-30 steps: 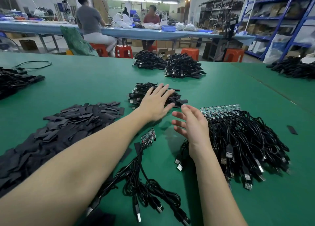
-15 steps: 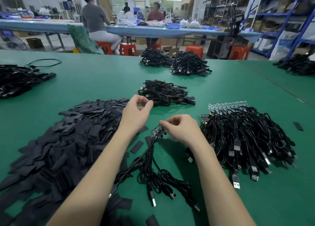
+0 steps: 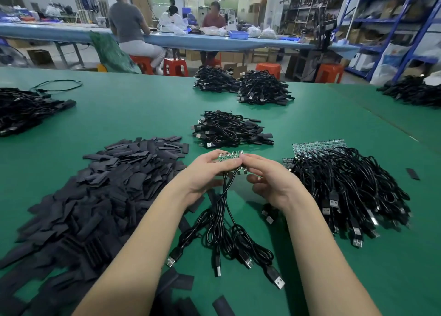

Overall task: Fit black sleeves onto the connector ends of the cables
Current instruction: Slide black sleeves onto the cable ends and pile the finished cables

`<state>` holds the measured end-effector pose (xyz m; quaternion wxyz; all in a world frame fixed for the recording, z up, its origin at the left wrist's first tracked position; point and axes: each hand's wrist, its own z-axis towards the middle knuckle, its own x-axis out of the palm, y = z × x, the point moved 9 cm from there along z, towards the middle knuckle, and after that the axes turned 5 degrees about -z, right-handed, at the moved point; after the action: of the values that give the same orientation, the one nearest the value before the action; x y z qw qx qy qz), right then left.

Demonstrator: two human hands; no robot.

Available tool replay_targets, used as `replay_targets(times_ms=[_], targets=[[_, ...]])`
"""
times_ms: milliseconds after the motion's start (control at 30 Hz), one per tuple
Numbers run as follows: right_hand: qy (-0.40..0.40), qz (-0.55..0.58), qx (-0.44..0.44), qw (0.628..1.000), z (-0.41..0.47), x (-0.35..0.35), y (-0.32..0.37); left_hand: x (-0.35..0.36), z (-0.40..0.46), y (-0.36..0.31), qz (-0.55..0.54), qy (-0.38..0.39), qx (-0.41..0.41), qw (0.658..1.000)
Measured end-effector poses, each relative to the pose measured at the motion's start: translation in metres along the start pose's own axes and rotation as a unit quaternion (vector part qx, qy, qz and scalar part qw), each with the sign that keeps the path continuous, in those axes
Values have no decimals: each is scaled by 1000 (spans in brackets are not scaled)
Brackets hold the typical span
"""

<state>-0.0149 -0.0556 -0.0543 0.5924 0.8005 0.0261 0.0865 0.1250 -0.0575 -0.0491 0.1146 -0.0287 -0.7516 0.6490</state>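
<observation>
Both hands hold a small green circuit-board strip (image 3: 230, 156) above the green table (image 3: 133, 115). My left hand (image 3: 210, 170) grips its left part, and my right hand (image 3: 267, 177) pinches its right end. Several black USB cables (image 3: 226, 234) hang from the strip and lie coiled toward me, plugs nearest. A big heap of flat black sleeves (image 3: 100, 187) lies to the left. On the right sits a pile of cables on board strips (image 3: 343, 184). A pile of sleeved cables (image 3: 229, 129) lies just beyond my hands.
More cable piles sit far back (image 3: 243, 86), at the left edge (image 3: 26, 110) and far right (image 3: 412, 91). Loose sleeves (image 3: 183, 282) lie near the front. People sit at a blue bench (image 3: 71, 33) behind, with red stools and shelving.
My left hand drew back from the sleeved pile. Both hands closed on the board strip and lifted it off the table, its cables trailing below.
</observation>
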Motion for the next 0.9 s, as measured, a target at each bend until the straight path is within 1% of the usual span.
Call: replay_targets(times_ms=[100,267,433,567,600,633,667,700,733,767,800,833,867,900], targets=[[9,-2,5,1000,-2,1,0,-1,-1,2,-52,10,-7,999],[65,33,16,997,-8,12,0,3,-6,0,-52,49,-9,997],[106,111,47,987,-10,25,-7,5,-10,0,-85,74,-17,994],[143,210,59,965,-14,35,-7,15,-11,-1,-173,121,-21,977],[142,214,51,965,-15,33,-6,14,-11,0,-167,119,-18,978],[136,203,40,969,-16,30,-2,13,-10,-1,-136,107,-11,985],[126,179,25,975,-17,25,4,9,-9,-2,-80,84,1,993],[111,142,8,984,-17,18,10,3,-9,-5,-11,51,17,999],[94,95,-11,991,-18,11,17,-3,-8,-10,70,11,39,997],[76,49,-29,995,-19,6,24,-10,-8,-17,162,-31,72,984],[58,10,-47,997,-20,3,31,-14,-8,-24,259,-76,117,956],[36,-17,-63,997,-20,1,37,-15,-11,-32,322,-112,162,926],[11,-35,-78,996,-20,-1,42,-14,-14,-37,335,-134,193,913],[-15,-45,-89,995,-19,-2,46,-15,-15,-39,301,-142,201,921]])
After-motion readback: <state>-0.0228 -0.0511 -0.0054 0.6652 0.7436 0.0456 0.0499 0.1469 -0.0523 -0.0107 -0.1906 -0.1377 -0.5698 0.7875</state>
